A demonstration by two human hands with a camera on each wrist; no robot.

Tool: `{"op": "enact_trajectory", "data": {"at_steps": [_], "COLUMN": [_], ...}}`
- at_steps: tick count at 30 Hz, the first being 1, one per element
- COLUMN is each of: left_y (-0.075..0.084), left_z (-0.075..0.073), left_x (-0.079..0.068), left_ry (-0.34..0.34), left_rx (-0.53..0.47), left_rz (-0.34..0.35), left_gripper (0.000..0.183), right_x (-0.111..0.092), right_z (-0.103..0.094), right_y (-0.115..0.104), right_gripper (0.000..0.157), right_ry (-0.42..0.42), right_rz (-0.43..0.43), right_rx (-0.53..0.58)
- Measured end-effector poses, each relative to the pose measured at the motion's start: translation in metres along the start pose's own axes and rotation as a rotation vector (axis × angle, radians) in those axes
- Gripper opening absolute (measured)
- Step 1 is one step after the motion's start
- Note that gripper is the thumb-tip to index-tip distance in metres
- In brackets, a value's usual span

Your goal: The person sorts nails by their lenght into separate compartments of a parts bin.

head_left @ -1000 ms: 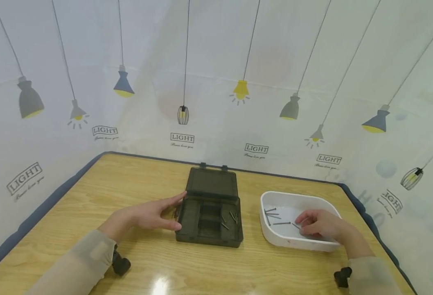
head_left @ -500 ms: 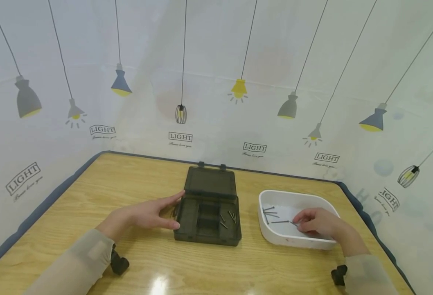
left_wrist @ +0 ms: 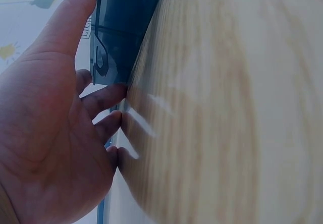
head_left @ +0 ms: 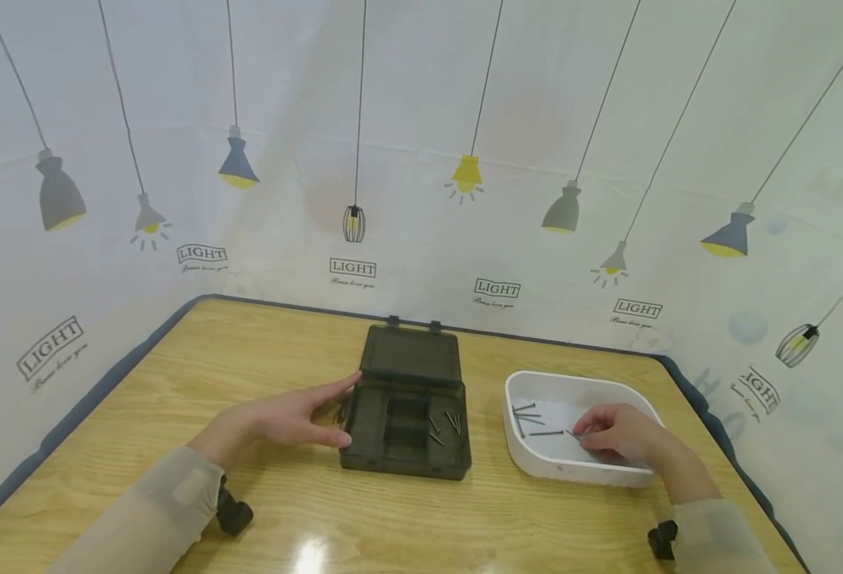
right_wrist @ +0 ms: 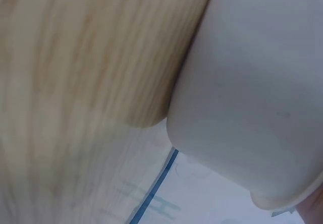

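Pick-up under way, apparently | dark box (head_left: 409,468) touched by unclenched left hand (head_left: 285,418) | nail (head_left: 572,434) inside white tray (head_left: 579,472) reached by right hand (head_left: 622,434) (pinched or not, cannot be told) | secure pinch seemingly needed next

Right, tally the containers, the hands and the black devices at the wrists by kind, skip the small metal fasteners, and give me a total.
Dark box with open lid: 1
White tray: 1
Hands: 2, the left hand and the right hand
Black wrist devices: 2, one at each sleeve
Total: 6
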State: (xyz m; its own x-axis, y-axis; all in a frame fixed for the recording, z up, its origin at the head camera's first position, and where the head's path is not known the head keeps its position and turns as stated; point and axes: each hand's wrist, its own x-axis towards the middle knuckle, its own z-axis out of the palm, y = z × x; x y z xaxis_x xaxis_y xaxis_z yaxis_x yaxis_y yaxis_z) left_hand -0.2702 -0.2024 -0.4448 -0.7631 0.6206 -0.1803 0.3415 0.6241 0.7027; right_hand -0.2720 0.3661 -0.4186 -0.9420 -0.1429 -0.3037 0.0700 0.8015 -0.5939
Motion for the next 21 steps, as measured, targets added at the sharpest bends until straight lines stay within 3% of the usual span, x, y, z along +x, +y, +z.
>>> {"op": "enact_trajectory", "data": {"at_steps": [13, 21], "left_y": [-0.0008, -0.0003], "left_z": [-0.0008, -0.0005], "left_x": [-0.0002, -0.0001], "left_ry": [-0.005, -0.014], "left_rx": [-0.013, -0.025], "left_rz": [-0.015, -0.006], "left_gripper": [0.109, 0.11], "right_x": [0.0003, -0.0017], "right_z": [-0.0011, -0.0015], "right_y": [-0.0072, -0.0092], "right_gripper": [0.011, 0.02], "right_ry": [-0.006, 0.015], "right_rz": [-0.034, -0.086], "right_rx": [-0.121, -0.067]}}
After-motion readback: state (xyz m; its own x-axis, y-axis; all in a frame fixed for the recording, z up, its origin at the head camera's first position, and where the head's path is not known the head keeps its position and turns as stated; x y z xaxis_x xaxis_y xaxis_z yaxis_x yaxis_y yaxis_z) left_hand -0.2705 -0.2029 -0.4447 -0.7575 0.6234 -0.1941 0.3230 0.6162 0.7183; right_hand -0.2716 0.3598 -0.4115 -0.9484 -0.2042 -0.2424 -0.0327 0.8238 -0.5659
